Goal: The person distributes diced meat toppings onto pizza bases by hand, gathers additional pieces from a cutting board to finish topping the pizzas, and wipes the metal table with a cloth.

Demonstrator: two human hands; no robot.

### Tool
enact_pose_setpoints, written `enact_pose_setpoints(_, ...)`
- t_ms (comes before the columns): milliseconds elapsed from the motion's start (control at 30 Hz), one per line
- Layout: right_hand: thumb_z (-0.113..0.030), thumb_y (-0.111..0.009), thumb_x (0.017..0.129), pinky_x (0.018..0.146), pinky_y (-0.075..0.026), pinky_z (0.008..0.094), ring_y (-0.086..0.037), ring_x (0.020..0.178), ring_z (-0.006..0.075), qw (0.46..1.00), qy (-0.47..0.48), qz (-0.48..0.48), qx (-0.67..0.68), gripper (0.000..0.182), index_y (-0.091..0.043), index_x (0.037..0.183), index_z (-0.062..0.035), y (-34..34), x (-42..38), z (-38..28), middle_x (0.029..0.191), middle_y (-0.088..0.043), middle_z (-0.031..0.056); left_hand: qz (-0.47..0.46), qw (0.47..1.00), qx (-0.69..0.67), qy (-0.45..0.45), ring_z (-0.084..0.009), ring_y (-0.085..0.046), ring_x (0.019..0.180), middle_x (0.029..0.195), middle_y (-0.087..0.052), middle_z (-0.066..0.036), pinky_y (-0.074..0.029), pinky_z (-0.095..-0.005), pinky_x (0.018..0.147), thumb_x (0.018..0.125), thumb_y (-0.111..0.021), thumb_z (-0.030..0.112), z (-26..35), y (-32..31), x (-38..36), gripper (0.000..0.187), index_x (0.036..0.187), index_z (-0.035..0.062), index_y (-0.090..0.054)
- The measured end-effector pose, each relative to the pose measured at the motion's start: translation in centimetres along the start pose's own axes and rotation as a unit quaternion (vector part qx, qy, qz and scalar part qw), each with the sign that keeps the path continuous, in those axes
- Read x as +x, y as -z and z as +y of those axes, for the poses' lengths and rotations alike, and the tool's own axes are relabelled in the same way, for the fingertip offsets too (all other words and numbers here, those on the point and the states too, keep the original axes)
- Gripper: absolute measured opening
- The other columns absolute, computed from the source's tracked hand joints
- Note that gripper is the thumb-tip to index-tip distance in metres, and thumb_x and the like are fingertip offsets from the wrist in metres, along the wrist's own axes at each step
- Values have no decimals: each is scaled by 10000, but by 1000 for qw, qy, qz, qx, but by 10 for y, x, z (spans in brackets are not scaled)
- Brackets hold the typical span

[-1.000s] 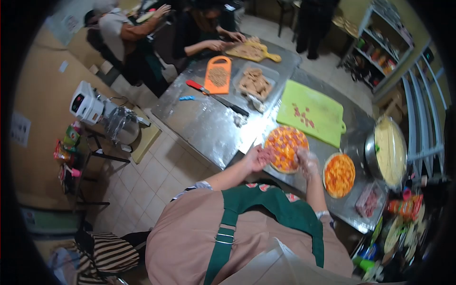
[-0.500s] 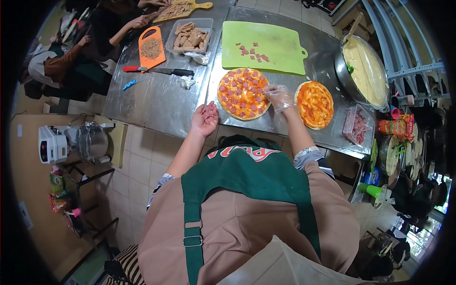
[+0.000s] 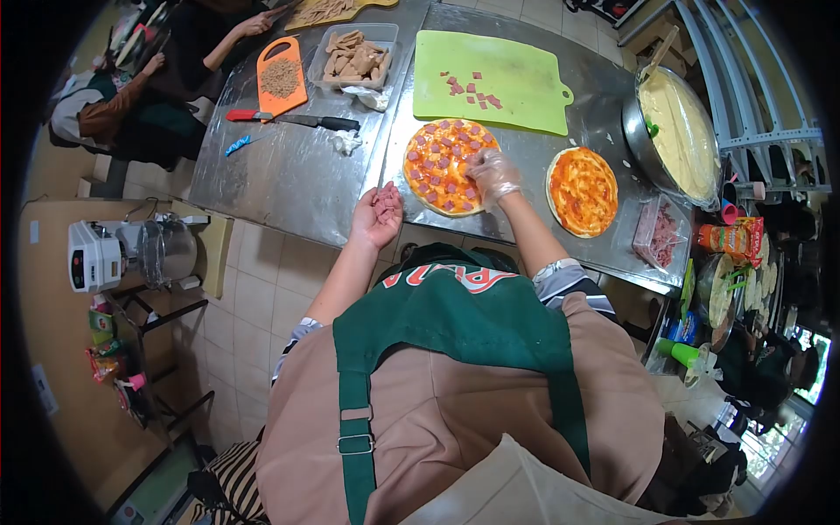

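Note:
My left hand (image 3: 378,229), palm up and cupped at the table's front edge, holds a small heap of pink diced ham (image 3: 387,205). In a clear plastic glove, my right hand (image 3: 495,178) is over the right side of a pizza (image 3: 435,144) spread with sauce and dotted with ham cubes. Its fingers are bent together, and whatever they hold is hidden. To the right lies a second pizza (image 3: 582,194) with sauce only. Behind the first pizza, more ham cubes are scattered on a green cutting board (image 3: 516,74).
A steel bowl (image 3: 632,144) of pale dough under plastic wrap stands right, with a tub of shredded meat (image 3: 658,232) before it. Left are a red-and-black-handled knife (image 3: 302,120), an orange board (image 3: 279,87) of crumbs and a plastic container (image 3: 354,54). Another person's hand (image 3: 254,24) works at upper left.
My right hand has moved left, from between the two pizzas to over the first one. My left hand keeps its ham in about the same place. The view has shifted slightly.

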State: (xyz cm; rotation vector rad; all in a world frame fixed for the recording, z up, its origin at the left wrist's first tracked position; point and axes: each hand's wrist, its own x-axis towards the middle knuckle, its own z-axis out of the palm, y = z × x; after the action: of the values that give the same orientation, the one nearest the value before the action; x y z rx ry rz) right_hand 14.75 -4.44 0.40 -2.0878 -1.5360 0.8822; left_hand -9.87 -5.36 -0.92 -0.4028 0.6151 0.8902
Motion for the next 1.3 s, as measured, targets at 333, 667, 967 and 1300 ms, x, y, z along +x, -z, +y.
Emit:
enact_pose_setpoints(333, -38, -506, 773, 537, -435, 210, -487, 541, 104, 855, -152, -78, 490, 124, -516, 896, -19, 20, -5, 6, 690, -522, 32, 33, 999, 11, -5, -218, -548, 715, 805, -559, -135, -470, -255, 575, 854, -353, 203, -1, -3, 6, 300, 950, -39, -502)
enact_pose_setpoints(667, -173, -582, 671, 604, -442, 289, -575, 669, 194, 995, 29, -72, 58, 161, -600, 811, -94, -12, 6, -5, 750, -603, 86, 7, 1000, -4, 14, -228, -554, 722, 811, -567, -141, -481, -269, 613, 854, -358, 197, 6, 2, 8, 299, 939, -45, -511)
enact_pose_setpoints(967, -192, -587, 694, 626, -436, 300, -561, 691, 205, 995, 58, -25, -81, 130, -609, 784, -100, -17, 1, -28, 778, -593, 92, 0, 1000, 19, 8, -268, -543, 871, 924, -550, -172, -472, -328, 760, 858, -358, 200, 1, -11, -1, 307, 988, -46, -487)
enact_pose_setpoints(1300, -212, -590, 682, 630, -446, 294, -574, 707, 209, 978, 161, -71, 114, 151, -618, 780, -101, 3, -29, -61, 770, -596, 84, -105, 988, 52, 101, -269, -515, 936, 985, -535, -171, -413, -369, 854, 871, -308, 231, -13, -14, 21, 363, 1068, -43, -443)
